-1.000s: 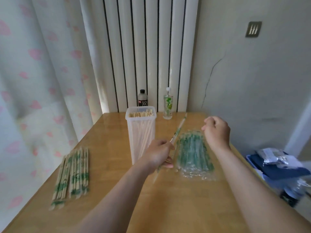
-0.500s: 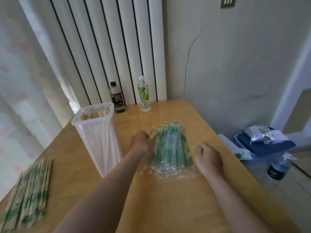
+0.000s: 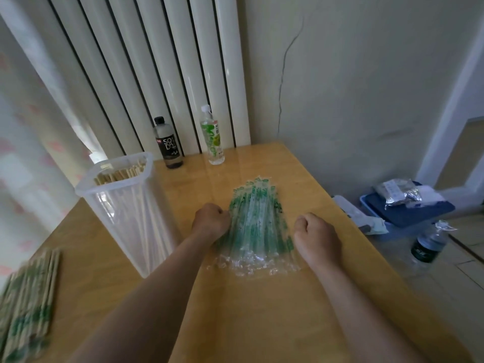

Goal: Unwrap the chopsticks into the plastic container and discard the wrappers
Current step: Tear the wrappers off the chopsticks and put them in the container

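Wrappers, clear with green print, lie heaped mid-frame on the table. The left hand curls against the heap's left edge; whether it pinches one cannot be told. The right hand, clenched, sits just right. The plastic container of chopsticks stands centre-left.

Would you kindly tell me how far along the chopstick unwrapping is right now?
Done: many bare chopsticks stand in the plastic container, and empty wrappers are piled on the table. In hand: the left hand is curled at the pile's left edge, its grip hidden; the right hand is a fist beside it. Left: the wrapped chopsticks at the table's left edge.
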